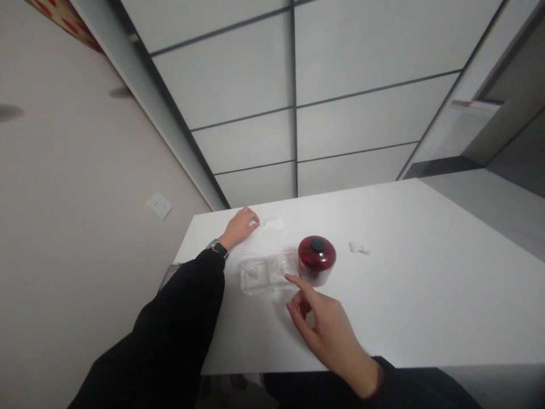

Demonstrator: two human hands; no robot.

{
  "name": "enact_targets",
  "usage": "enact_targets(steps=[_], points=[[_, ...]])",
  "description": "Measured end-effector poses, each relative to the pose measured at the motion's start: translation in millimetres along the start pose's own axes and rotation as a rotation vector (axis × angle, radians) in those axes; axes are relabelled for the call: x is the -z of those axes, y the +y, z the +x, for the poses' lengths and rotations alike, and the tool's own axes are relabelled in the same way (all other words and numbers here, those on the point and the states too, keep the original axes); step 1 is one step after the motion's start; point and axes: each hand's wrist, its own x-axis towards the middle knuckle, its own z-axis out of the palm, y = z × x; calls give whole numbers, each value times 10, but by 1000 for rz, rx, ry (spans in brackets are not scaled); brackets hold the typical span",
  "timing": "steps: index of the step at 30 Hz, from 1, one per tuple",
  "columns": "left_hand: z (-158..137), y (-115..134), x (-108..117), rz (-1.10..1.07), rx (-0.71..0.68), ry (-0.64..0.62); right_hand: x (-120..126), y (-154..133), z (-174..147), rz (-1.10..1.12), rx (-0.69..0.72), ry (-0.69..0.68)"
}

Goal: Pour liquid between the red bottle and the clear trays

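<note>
Tray (259,286), contents (280,264) inside; jar (317,258) at right, lidded; right hand (331,325), near, fingers (305,287) parted, released; left hand (240,228), far, grip indiscernible.

Clear plastic tray (268,275): two compartments side by side, pale contents (251,269) in each, too blurry to identify; sits flat, right end by red-lidded jar (316,258). Thin white sheet (259,242) just beyond it, flat, edges faint

We saw flat, dim light, glints on the red-lidded jar (314,270) and blurred detail in the tray (268,274) beside it.
</note>
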Motion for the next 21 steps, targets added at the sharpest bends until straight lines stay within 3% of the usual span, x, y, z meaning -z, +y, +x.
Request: enact_targets(steps=[5, 10, 17, 21], points=[[57, 25, -10, 54, 29, 28, -4, -3, 1, 4, 2, 1], [106, 11, -9, 118, -57, -86, 3, 14, 3, -14, 5, -6], [-43, -314, 156, 297, 238, -29, 5, 16, 12, -9, 1, -3], [-84, -250, 127, 298, 131, -101, 3, 14, 7, -17, 22, 5]])
